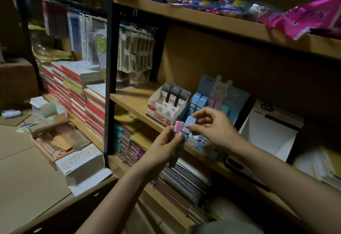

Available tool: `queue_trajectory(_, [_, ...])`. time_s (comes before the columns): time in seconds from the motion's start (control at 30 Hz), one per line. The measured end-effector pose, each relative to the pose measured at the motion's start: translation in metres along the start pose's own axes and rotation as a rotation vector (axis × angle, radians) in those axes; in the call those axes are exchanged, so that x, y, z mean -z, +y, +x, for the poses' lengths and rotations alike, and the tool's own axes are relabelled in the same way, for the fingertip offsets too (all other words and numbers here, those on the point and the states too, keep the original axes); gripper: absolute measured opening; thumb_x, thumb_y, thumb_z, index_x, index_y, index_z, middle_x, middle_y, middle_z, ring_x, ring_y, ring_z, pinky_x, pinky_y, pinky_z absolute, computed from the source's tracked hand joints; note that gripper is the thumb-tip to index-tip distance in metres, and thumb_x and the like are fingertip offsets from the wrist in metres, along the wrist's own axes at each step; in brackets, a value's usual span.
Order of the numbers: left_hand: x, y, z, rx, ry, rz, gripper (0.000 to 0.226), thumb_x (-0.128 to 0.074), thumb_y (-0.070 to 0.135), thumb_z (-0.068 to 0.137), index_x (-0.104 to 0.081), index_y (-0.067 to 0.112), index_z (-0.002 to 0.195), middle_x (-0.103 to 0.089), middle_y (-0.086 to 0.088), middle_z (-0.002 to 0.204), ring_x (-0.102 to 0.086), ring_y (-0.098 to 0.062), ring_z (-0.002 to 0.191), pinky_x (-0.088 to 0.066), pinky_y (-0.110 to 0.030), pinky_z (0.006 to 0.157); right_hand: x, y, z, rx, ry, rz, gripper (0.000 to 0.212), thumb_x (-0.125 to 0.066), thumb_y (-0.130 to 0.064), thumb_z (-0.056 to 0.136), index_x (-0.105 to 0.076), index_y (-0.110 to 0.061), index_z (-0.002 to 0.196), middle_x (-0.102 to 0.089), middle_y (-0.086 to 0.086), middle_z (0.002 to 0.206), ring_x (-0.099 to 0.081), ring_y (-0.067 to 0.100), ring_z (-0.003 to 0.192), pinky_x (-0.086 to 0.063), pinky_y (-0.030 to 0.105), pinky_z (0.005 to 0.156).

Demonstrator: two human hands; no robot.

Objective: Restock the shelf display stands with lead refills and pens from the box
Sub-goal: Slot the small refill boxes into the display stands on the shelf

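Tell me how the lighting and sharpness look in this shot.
Head view: dim overall, corners falling into shadow; the hands, left and right, and the lead refill stand are lit best; the hanging packets are soft; shelf edges bow from the wide lens.

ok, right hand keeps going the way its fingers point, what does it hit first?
Probably the left hand: the right hand points left across the blue-capped case toward it, though depth is unclear.

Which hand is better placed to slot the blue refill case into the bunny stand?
The right hand. Its fingers already pinch the blue case, and it sits closer to the bunny stand. The left hand is full, gripping the pink case and others.
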State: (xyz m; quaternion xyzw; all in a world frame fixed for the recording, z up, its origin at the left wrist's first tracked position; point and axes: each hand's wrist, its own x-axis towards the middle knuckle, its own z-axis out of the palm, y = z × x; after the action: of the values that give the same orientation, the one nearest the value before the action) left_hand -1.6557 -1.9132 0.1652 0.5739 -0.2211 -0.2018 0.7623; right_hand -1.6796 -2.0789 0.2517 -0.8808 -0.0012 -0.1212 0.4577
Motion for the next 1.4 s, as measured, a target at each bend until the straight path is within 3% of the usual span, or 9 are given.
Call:
queue_trajectory(0.17, [0.008,-0.008,0.005,0.051,0.131,-0.124,0.033,-0.040,0.019,0.103,-0.045,0.023,0.135,-0.058,-0.008,0.108,-0.056,-0.014,0.083,-0.050,-0.023,0.065,0.053,-0.005,0.023,0.109,0.278,-0.191,0.022,-0.079,-0.013,0.079,-0.061,-0.022,0.086,-0.069,0.002,0.092,-0.069,0.018,0.086,-0.059,0.037,0.079])
queue_trajectory(0.27, [0.014,-0.011,0.009,0.077,0.164,-0.176,0.030,-0.040,0.009,0.102,-0.051,0.017,0.129,-0.058,-0.009,0.099,-0.057,-0.016,0.082,-0.054,-0.026,0.069,0.054,-0.002,0.037,0.196,0.352,-0.367,0.021,-0.079,-0.018,0.080,-0.061,-0.022,0.089,-0.068,-0.007,0.088,-0.067,0.007,0.081,-0.056,0.024,0.070])
queue_trajectory(0.37, [0.016,-0.011,0.010,0.066,0.169,-0.224,0.024,-0.041,0.010,0.102,-0.056,0.020,0.117,-0.065,-0.008,0.093,-0.065,-0.013,0.072,-0.058,-0.027,0.066,0.032,0.002,0.053,0.281,0.352,-0.437,0.019,-0.077,-0.015,0.081,-0.060,-0.017,0.090,-0.064,-0.003,0.090,-0.062,0.007,0.081,-0.045,0.010,0.064])
queue_trajectory(0.6, [0.023,-0.013,0.007,0.062,0.169,-0.048,0.026,-0.038,0.024,0.104,-0.048,0.027,0.128,-0.061,-0.004,0.087,-0.052,-0.007,0.060,-0.042,-0.020,0.051,0.004,0.016,0.080,0.293,0.336,-0.547,0.018,-0.075,-0.012,0.082,-0.057,-0.014,0.084,-0.061,-0.001,0.088,-0.059,0.016,0.083,-0.051,0.032,0.071])
queue_trajectory(0.83, [0.028,-0.014,0.009,0.067,0.182,-0.003,0.036,-0.051,0.012,0.098,-0.044,0.030,0.129,-0.058,-0.009,0.102,-0.054,-0.012,0.072,-0.048,-0.021,0.060,-0.007,0.026,0.088,0.273,0.373,-0.571,0.020,-0.078,-0.013,0.080,-0.059,-0.016,0.084,-0.056,-0.006,0.086,-0.059,0.015,0.080,-0.056,0.039,0.072])
queue_trajectory(1.1, [0.018,-0.018,0.011,-0.004,0.215,0.121,0.034,-0.049,0.014,0.099,-0.051,0.036,0.125,-0.063,-0.007,0.110,-0.061,-0.022,0.092,-0.053,-0.029,0.075,-0.008,0.024,0.086,0.265,0.301,-0.719,0.019,-0.074,-0.015,0.084,-0.066,-0.008,0.100,-0.065,0.009,0.101,-0.061,0.025,0.090,-0.054,0.044,0.080])
queue_trajectory(1.23, [0.014,-0.015,0.009,-0.047,0.255,0.135,0.032,-0.052,0.013,0.098,-0.054,0.030,0.125,-0.066,-0.003,0.107,-0.064,-0.020,0.094,-0.055,-0.032,0.078,-0.008,0.013,0.064,0.342,0.319,-0.612,0.040,-0.067,-0.013,0.089,-0.060,-0.013,0.128,-0.057,0.002,0.114,-0.061,0.004,0.082,-0.053,0.018,0.080])
queue_trajectory(1.3, [0.012,-0.015,0.008,-0.087,0.251,0.167,0.033,-0.052,0.012,0.097,-0.054,0.026,0.128,-0.066,0.000,0.104,-0.064,-0.009,0.085,-0.055,-0.023,0.070,-0.012,0.010,0.043,0.437,0.325,-0.468,0.036,-0.065,-0.013,0.090,-0.060,-0.017,0.126,-0.055,-0.006,0.102,-0.058,-0.005,0.070,-0.045,0.004,0.064])
queue_trajectory(1.4, [0.005,-0.012,0.007,-0.135,0.210,0.256,0.037,-0.053,0.012,0.097,-0.052,0.021,0.134,-0.064,0.005,0.101,-0.060,0.001,0.080,-0.049,-0.015,0.064,-0.019,0.014,0.013,0.275,0.180,-0.317,0.032,-0.071,-0.027,0.087,-0.059,-0.024,0.117,-0.060,-0.013,0.091,-0.060,-0.011,0.069,-0.043,0.003,0.056])
